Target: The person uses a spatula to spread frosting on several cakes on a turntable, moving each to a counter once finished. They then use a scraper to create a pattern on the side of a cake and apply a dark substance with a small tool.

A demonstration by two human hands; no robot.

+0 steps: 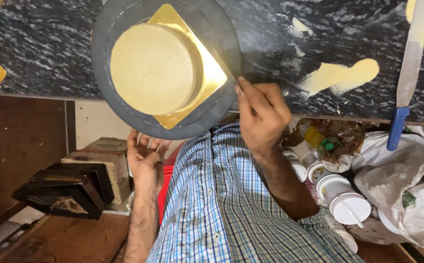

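Looks like the round cake [152, 68], sat on its gold board [211, 73] on the dark turntable [221, 29], is already fully coated in cream, with the side being smoothed by a scraper [226, 68] gripped in the right hand [263, 114] while the turntable's underside is steadied by the left hand [146, 158].

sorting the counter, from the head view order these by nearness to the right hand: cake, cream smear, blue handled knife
1. cake, just left of the right hand, on the turntable
2. cream smear, on the counter to its right
3. blue handled knife, far right edge
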